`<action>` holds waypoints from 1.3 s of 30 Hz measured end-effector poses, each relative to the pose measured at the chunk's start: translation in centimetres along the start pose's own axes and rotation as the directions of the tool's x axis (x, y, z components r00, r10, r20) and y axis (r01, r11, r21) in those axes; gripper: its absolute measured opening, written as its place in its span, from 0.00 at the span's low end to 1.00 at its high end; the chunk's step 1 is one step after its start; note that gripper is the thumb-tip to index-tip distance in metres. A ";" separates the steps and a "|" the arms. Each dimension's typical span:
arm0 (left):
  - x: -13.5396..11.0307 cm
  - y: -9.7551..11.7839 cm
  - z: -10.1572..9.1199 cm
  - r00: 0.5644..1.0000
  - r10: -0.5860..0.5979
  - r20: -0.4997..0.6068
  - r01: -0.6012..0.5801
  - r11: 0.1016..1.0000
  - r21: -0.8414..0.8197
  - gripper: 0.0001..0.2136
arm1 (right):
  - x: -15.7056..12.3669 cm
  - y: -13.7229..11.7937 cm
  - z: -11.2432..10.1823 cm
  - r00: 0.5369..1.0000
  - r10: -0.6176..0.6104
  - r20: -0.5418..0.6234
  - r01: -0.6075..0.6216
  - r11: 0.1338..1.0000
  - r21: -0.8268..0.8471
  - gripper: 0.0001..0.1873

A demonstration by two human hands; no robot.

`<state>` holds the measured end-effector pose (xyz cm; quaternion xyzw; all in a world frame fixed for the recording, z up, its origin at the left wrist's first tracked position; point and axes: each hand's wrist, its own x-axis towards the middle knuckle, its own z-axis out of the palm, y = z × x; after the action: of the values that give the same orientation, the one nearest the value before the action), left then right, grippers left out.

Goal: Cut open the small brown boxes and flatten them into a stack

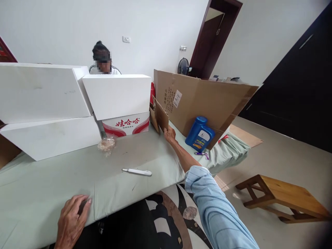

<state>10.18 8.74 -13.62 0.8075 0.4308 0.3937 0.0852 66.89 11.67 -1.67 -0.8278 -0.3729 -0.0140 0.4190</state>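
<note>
My right hand reaches forward across the table and grips the lower edge of a small brown cardboard piece that stands upright. Another cardboard flap is just behind it. My left hand rests at the near edge of the table, fingers bent and thumb apart, with a dark patch between them that looks like shadow. Between the two hands, a white-handled craft knife lies on the pale green cloth. Beyond it sits a crumpled ball of clear tape or plastic.
White boxes are stacked at the left and centre, above a red-and-white carton. A large cardboard sheet stands at the right behind a blue bottle and a purple pen-like item. A person sits opposite. A wooden stool stands right.
</note>
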 end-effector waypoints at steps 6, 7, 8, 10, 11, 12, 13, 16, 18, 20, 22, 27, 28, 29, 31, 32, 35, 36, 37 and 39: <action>-0.5 0.2 0.6 0.999 0.031 -0.025 -0.030 0.999 0.037 0.07 | 3.9 -0.8 4.2 0.994 -0.080 0.074 0.082 0.996 -0.027 0.27; -0.5 0.3 0.5 0.999 0.035 -0.023 -0.034 0.999 0.037 0.07 | 4.3 -0.8 4.6 0.993 -0.087 0.086 0.089 0.996 -0.030 0.28; -0.6 0.3 0.5 0.999 0.036 -0.022 -0.036 0.999 0.039 0.07 | 4.7 -0.6 5.0 0.991 -0.091 0.097 0.095 0.995 -0.033 0.30; -0.7 0.4 0.5 0.999 0.031 -0.016 -0.031 0.998 0.048 0.06 | 5.1 -0.2 5.4 0.989 -0.092 0.112 0.097 0.994 -0.041 0.33; -0.7 0.4 0.5 0.999 0.029 -0.014 -0.028 0.998 0.050 0.06 | 5.2 0.1 5.5 0.989 -0.090 0.115 0.096 0.994 -0.046 0.35; -0.8 0.4 0.5 1.000 0.028 -0.013 -0.027 0.998 0.052 0.06 | 5.3 0.5 5.5 0.989 -0.088 0.115 0.095 0.994 -0.053 0.36; -0.8 0.4 0.5 0.999 0.030 -0.014 -0.029 0.998 0.052 0.06 | 5.2 0.8 5.5 0.990 -0.088 0.114 0.095 0.994 -0.059 0.36; -0.7 0.4 0.7 0.997 0.065 -0.032 -0.063 0.996 0.062 0.06 | 4.9 1.7 5.1 0.989 -0.101 0.106 0.109 0.991 -0.072 0.36; -0.6 0.5 0.9 0.993 0.101 -0.057 -0.096 0.992 0.086 0.06 | 4.5 2.2 4.9 0.989 -0.109 0.100 0.117 0.990 -0.080 0.36; -0.4 0.6 1.0 0.986 0.141 -0.093 -0.130 0.985 0.111 0.07 | 4.0 2.6 4.7 0.989 -0.116 0.097 0.124 0.989 -0.083 0.36; -0.2 0.7 1.1 0.981 0.163 -0.108 -0.149 0.980 0.131 0.07 | 3.5 3.0 4.5 0.987 -0.128 0.099 0.137 0.987 -0.081 0.36; -0.1 0.7 1.1 0.983 0.155 -0.097 -0.138 0.976 0.166 0.08 | 2.3 3.7 4.0 0.981 -0.172 0.094 0.179 0.981 -0.073 0.35; -0.1 0.7 1.1 0.982 0.159 -0.100 -0.141 0.976 0.166 0.08 | 2.2 3.7 3.9 0.980 -0.181 0.084 0.187 0.980 -0.073 0.35; -0.1 0.8 1.1 0.980 0.167 -0.106 -0.148 0.975 0.164 0.09 | 2.2 3.6 3.7 0.979 -0.190 0.071 0.196 0.978 -0.073 0.34; -0.1 0.8 1.2 0.974 0.188 -0.123 -0.168 0.973 0.160 0.09 | 2.3 3.3 3.3 0.977 -0.210 0.039 0.212 0.974 -0.074 0.33; -0.1 0.7 1.3 0.971 0.198 -0.132 -0.177 0.972 0.157 0.09 | 2.3 3.1 3.2 0.975 -0.219 0.022 0.220 0.973 -0.075 0.32; -0.1 0.5 1.6 0.970 0.197 -0.145 -0.179 0.976 0.126 0.09 | 2.1 2.4 2.9 0.972 -0.234 -0.014 0.232 0.969 -0.081 0.29; -0.1 0.4 1.6 0.972 0.190 -0.142 -0.175 0.978 0.112 0.08 | 1.7 2.1 2.8 0.971 -0.236 -0.020 0.234 0.969 -0.083 0.28; -0.1 0.4 1.6 0.974 0.181 -0.137 -0.168 0.981 0.099 0.08 | 1.0 1.8 2.7 0.970 -0.242 -0.023 0.239 0.967 -0.084 0.27; -0.1 0.3 1.7 0.979 0.159 -0.124 -0.150 0.985 0.083 0.07 | -1.2 1.2 2.6 0.961 -0.276 -0.007 0.274 0.958 -0.080 0.24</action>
<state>11.51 8.83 -14.71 0.8139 0.3854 0.4349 -0.0033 66.03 12.33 -4.52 -0.7836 -0.4797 -0.0940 0.3834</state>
